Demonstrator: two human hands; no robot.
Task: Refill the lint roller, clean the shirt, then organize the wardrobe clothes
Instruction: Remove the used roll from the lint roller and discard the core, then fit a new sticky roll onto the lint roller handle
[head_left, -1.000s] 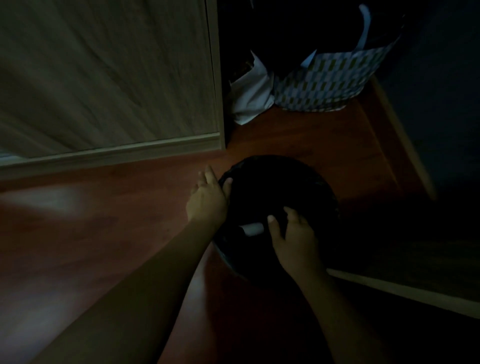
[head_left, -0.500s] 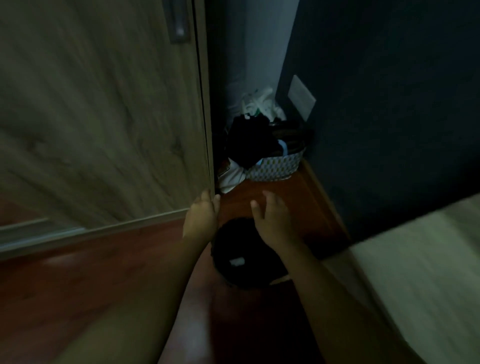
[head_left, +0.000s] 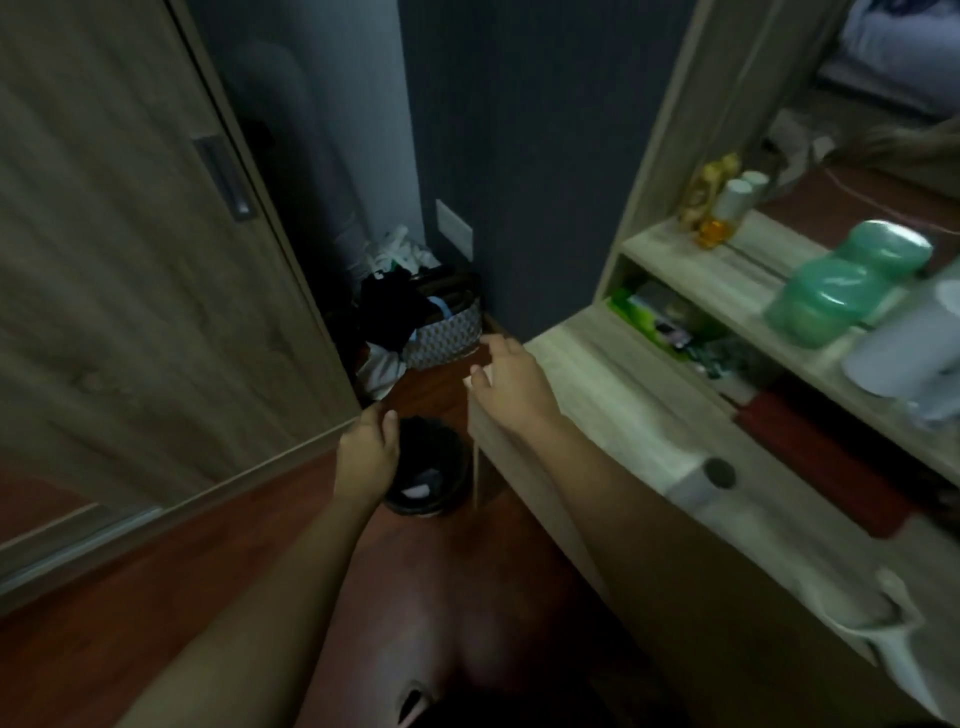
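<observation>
A small round black bin (head_left: 447, 457) stands on the red-brown wooden floor (head_left: 156, 597), tucked against the near corner of a light wooden desk (head_left: 613, 415). A pale scrap (head_left: 418, 489) lies inside it (too small and dim to tell what it is). The left hand (head_left: 366, 452) hangs just over the bin's left edge with its fingers loose and close together, and it holds nothing. The right hand (head_left: 511, 387) is higher up, over the far corner of the desk, with its fingers loose and a little spread. It holds nothing, and I cannot tell if it touches the wood. To the left is the big wood-look wardrobe door (head_left: 130, 312). Behind the bin, in the corner by the dark blue wall (head_left: 519, 156), sits a patterned basket (head_left: 447, 332) with dark clothes (head_left: 389, 312) heaped on it. On the desk shelf stand a green plastic jar (head_left: 841, 291) and a yellow bottle (head_left: 719, 218).
</observation>
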